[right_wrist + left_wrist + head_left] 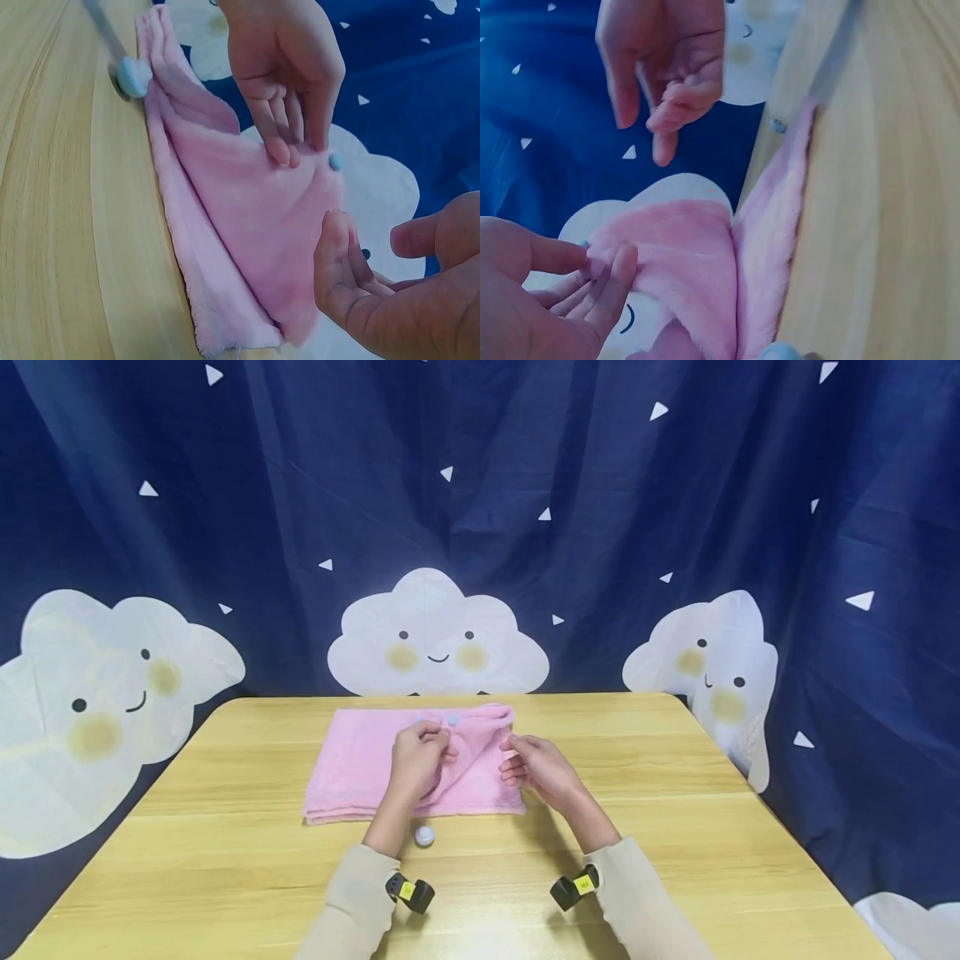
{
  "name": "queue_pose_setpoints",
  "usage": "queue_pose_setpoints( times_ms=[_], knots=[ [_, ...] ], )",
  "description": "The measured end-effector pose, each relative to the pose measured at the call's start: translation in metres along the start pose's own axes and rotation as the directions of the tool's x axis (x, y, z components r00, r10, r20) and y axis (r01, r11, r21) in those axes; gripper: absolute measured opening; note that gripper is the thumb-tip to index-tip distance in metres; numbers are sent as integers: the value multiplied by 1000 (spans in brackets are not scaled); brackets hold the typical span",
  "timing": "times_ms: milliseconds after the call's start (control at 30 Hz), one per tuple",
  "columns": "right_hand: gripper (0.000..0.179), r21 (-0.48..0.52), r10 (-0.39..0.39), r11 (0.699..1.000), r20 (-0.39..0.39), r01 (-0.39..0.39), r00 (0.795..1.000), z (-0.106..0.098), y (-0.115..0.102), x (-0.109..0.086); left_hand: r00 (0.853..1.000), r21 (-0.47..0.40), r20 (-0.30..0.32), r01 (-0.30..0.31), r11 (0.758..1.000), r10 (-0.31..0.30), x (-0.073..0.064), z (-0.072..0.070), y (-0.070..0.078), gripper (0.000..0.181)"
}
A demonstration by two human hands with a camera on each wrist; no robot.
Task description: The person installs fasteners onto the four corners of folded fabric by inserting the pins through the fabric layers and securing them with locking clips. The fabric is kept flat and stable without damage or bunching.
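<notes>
A fluffy pink cloth [360,760] lies folded on the table, its upper layer lifted near the middle. My left hand [415,762] pinches that raised layer between thumb and fingers, as the left wrist view shows. Close to its fingertips sits a small pale blue knob [337,160] at the cloth's edge. My right hand [546,770] hovers by the cloth's right side; its thumb and fingers are apart with nothing between them, facing the raised edge in the right wrist view. A round white and pale blue piece [424,836] rests on the wood just in front of the cloth.
The light wooden table [247,860] ends at the back against a dark blue curtain [450,527] printed with clouds and triangles. Another small blue knob [452,721] shows near the cloth's back edge. Both wrists carry black cameras over beige sleeves [356,893].
</notes>
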State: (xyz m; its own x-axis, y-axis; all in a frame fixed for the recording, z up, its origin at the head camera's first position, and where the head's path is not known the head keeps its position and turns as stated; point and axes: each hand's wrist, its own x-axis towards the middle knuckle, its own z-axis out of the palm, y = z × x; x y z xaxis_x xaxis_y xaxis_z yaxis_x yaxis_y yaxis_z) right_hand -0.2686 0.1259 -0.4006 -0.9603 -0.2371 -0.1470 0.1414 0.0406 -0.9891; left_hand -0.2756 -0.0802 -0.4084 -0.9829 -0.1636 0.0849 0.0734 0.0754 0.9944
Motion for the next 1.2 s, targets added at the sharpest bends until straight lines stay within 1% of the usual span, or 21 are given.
queue_pose_setpoints(
  times_ms=[67,100,233,333,500,600,700,800,1000,1067,1133,1200],
  knots=[
    [34,-1,3,1000,-1,-3,1000,0,0,0,1000,-25,-25,14,1000,-15,2,-4,1,26],
    [34,-2,3,1000,-1,-3,1000,0,0,0,999,-19,-35,19,1000,-20,4,-6,1,27],
    [34,-5,2,1000,-4,-2,1000,0,1,0,998,58,-51,49,997,-46,6,-13,3,34],
    [34,-6,1,1000,-3,-1,1000,-1,2,1,998,100,-32,65,993,-62,7,-16,2,40],
    [32,-10,1,1000,0,-1,1000,-2,3,1,995,108,16,94,990,-96,8,-19,-1,55],
    [32,-8,2,1000,3,-2,1000,-3,3,2,993,117,30,112,987,-116,8,-21,-2,62],
    [32,-7,3,1000,7,-3,1000,-3,3,2,992,131,37,115,985,-121,8,-22,-3,64],
    [32,-9,3,1000,11,-3,1000,-3,3,1,993,145,45,104,984,-111,9,-22,-5,63],
    [33,-5,5,1000,17,-5,1000,-4,4,2,990,200,103,78,977,-100,10,-23,-10,60],
    [32,-4,6,1000,16,-6,1000,-4,3,2,988,186,115,78,979,-101,11,-23,-11,60],
    [32,-1,6,1000,15,-6,1000,-4,3,1,988,169,112,82,982,-102,11,-23,-12,61],
    [32,0,8,1000,13,-8,1000,-3,2,1,991,181,95,77,980,-95,10,-22,-9,61]
  ],
)
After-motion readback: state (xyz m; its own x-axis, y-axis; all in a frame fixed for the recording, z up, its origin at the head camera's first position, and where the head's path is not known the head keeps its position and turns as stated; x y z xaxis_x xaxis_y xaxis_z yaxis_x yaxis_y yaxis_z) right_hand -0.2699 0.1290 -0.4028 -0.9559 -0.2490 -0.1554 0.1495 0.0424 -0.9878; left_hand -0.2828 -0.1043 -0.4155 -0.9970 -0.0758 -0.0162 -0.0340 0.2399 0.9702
